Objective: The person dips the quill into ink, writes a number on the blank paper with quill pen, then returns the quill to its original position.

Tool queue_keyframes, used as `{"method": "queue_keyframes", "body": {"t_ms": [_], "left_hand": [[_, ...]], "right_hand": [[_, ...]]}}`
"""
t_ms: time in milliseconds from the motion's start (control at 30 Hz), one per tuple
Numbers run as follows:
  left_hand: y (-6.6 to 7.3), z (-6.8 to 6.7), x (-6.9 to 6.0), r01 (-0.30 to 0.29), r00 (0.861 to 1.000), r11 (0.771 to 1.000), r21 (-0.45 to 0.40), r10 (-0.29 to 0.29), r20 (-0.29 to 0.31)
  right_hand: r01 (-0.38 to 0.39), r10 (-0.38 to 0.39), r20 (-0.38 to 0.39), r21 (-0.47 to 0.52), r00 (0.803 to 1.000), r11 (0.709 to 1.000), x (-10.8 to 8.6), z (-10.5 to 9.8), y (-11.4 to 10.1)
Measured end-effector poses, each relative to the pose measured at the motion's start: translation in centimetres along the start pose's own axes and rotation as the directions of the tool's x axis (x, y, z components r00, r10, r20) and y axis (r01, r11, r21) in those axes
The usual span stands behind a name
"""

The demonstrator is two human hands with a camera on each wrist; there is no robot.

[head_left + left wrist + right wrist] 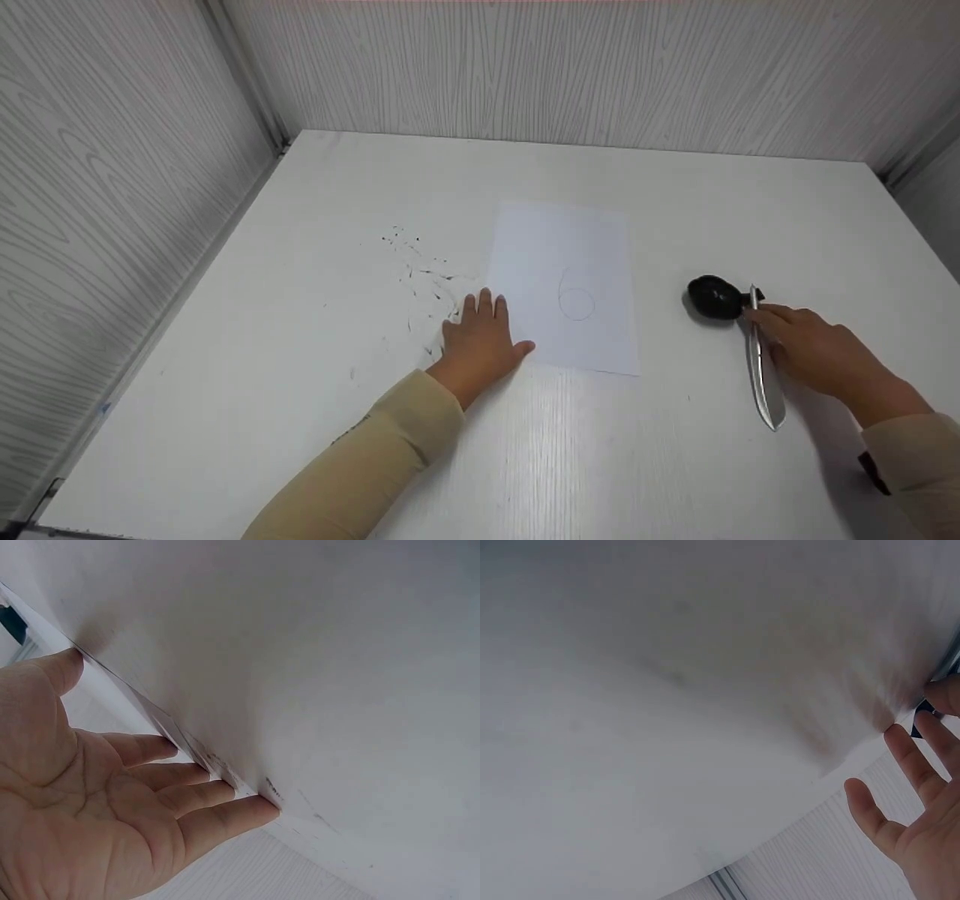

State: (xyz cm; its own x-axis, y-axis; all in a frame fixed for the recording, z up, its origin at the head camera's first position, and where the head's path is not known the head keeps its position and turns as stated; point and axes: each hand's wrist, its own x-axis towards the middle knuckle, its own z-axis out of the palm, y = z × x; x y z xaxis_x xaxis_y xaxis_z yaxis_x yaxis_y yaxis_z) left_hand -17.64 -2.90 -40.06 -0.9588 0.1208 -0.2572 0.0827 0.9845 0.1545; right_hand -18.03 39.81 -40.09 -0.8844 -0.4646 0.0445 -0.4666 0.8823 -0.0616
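Observation:
A white sheet of paper (559,236) with a thin-lined figure 6 lies flat on the white table. My left hand (481,346) rests at its lower left, fingers straight and spread, thumb over the corner. In the left wrist view, the fingertips of that left hand (112,795) touch the surface. To the right of the paper lies a slim silver blade-like piece (759,375), pointed at its near end. A black rounded bulb (715,298) with a short neck sits against its far end. My right hand (821,352) pinches the silver piece near that end; its other fingers are extended (937,810).
Dark smudges and specks (424,274) mark the table (360,180) left of the paper. Wood-grain panels (480,75) stand along the back and sides. A small dark object (872,472) shows beside the right sleeve.

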Motion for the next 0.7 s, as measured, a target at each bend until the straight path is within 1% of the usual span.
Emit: {"method": "queue_keyframes", "body": {"t_ms": [100,267,367,433,533,600,700], "left_hand": [[0.0,0.0,0.0,-0.003,1.000,1.000,0.000,0.003,0.000],[0.0,-0.2,-0.1,-0.024,0.999,0.999,0.025,0.025,-0.022],[-0.1,-0.4,-0.1,-0.040,0.998,0.998,0.047,0.042,-0.039],[-0.2,-0.5,0.0,-0.051,0.997,0.997,0.052,0.053,-0.046],[-0.3,-0.7,0.1,-0.064,0.997,0.997,0.035,0.065,-0.044],[-0.4,-1.0,0.2,-0.065,0.997,0.998,0.014,0.066,-0.036],[-0.5,-1.8,0.5,-0.058,0.998,0.998,0.002,0.058,-0.020]], "right_hand": [[0.006,-0.006,0.016,-0.002,1.000,1.000,-0.1,0.0,0.0],[0.027,-0.027,-0.003,0.018,1.000,0.999,-0.4,-0.3,0.0],[0.010,-0.010,0.000,0.044,1.000,0.999,-0.3,-0.8,-0.1],[-0.017,0.015,0.021,0.061,1.000,0.998,-0.1,-1.5,-0.2],[-0.055,0.053,0.028,0.069,0.998,0.996,0.5,-2.9,-0.5],[-0.061,0.060,0.014,0.067,0.998,0.996,1.1,-3.9,-0.7],[-0.059,0.062,-0.042,0.069,0.997,0.996,2.5,-5.2,-1.5]]}}
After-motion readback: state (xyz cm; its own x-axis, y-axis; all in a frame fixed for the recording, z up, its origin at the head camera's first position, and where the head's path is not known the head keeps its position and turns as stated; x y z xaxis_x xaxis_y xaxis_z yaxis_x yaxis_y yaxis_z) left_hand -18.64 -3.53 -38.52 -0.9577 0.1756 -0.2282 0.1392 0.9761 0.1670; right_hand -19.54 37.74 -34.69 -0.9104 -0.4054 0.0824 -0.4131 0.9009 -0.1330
